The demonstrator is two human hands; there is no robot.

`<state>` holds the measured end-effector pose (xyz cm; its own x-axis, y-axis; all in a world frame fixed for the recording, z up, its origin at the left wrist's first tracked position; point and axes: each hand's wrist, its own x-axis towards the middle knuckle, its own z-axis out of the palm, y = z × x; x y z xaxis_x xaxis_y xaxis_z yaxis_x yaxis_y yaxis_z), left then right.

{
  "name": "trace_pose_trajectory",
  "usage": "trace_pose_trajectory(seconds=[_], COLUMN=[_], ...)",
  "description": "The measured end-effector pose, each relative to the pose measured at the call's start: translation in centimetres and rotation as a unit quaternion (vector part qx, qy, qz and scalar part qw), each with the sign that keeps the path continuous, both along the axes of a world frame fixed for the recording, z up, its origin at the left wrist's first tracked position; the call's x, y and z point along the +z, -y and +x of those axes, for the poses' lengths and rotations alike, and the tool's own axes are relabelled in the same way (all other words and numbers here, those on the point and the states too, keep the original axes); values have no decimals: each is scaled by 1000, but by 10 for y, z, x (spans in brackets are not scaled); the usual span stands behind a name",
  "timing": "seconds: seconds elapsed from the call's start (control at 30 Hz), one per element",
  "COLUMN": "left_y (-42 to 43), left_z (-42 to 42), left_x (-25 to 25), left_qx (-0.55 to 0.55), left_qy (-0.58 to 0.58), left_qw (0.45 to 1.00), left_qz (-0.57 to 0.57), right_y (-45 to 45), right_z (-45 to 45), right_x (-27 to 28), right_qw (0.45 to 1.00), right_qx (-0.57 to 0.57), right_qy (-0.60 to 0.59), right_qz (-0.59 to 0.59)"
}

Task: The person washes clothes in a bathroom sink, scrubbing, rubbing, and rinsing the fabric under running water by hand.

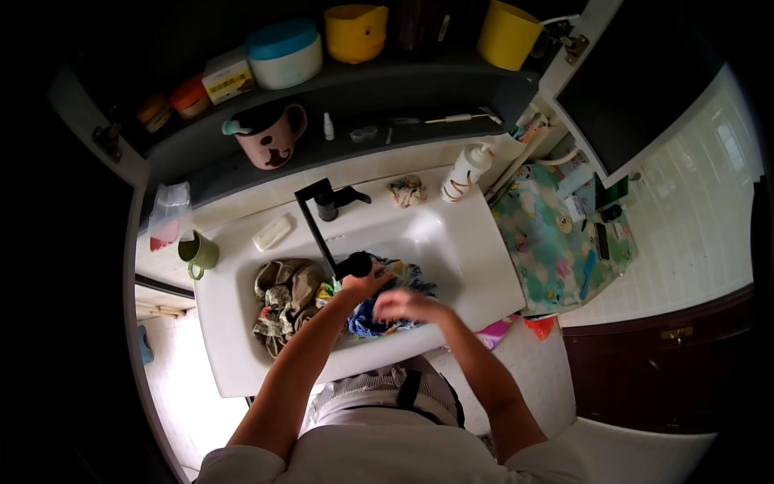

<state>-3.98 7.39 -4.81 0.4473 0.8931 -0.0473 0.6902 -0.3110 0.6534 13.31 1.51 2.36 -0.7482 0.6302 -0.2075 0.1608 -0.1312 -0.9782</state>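
Seen from above, a person leans over a white sink (222, 327) with wet-looking clothes in it. The left hand (367, 282) is at the black tap (326, 202), just by the end of its spout, with fingers partly spread over a blue patterned cloth (364, 323); whether it grips the cloth or the spout, I cannot tell. The right hand (409, 306) — blurred — is above the same cloth, to the right of the left hand, its fingers loosely bent and partly open; any hold is too unclear to tell.

The blue cloth lies bunched in the middle of the basin. To its left is a heap of brown cloth (306, 284) and pale patterned cloth (278, 321), with a yellow bit (325, 295) between the heap and the blue cloth.

On the rim sit a bar of soap (272, 232), a crumpled rag (407, 192) and an upright white bottle (466, 173) — with a green mug (200, 252) at the left corner. Above, a dark shelf (451, 87) holds a pink mug (270, 147). To the right is a flowered counter (536, 242).
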Motion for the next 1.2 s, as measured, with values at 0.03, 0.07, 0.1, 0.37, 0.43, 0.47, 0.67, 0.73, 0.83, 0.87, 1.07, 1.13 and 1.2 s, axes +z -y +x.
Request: trace_pose_trajectory(seconds=[0.03,0.07,0.1,0.37,0.43,0.47,0.67,0.73,0.83,0.87,1.07,1.13,1.2], left_y=[7,11,20,76,82,82,49,39,29,33,56,51,44], left_z=[-3,-5,-6,-39,-50,-53,-24,-8,2,2,-9,-5,0], left_x=[-7,-11,8,16,11,10,30,20,15,14,-27,-28,-34], left_qx=[9,17,42,36,35,69,215,217,187,184,205,194,189], left_qy=[13,27,16,90,128,164,-35,44,54,43,-22,-3,12], left_qw=[1000,999,999,989,985,984,974,958,964,968,970,962,956], left_qz=[-10,-19,-15,114,113,32,56,181,182,164,129,191,225], right_y=[-14,-32,-48,-56,-37,-26,10,13,18,18,15,12,4], right_z=[5,7,8,-45,-50,-50,-55,-54,-49,-48,-49,-44,-37], right_x=[27,30,12,-96,-79,-76,-57,-56,-55,-55,-70,-79,-87], right_qw=[988,976,949,827,802,792,737,736,743,740,747,744,741], right_qx=[-96,-197,-310,-280,-288,-297,-309,-313,-301,-297,-331,-328,-323], right_qy=[16,43,60,444,439,427,374,359,362,369,310,308,314], right_qz=[-117,-87,1,203,285,321,470,482,475,477,486,493,498])
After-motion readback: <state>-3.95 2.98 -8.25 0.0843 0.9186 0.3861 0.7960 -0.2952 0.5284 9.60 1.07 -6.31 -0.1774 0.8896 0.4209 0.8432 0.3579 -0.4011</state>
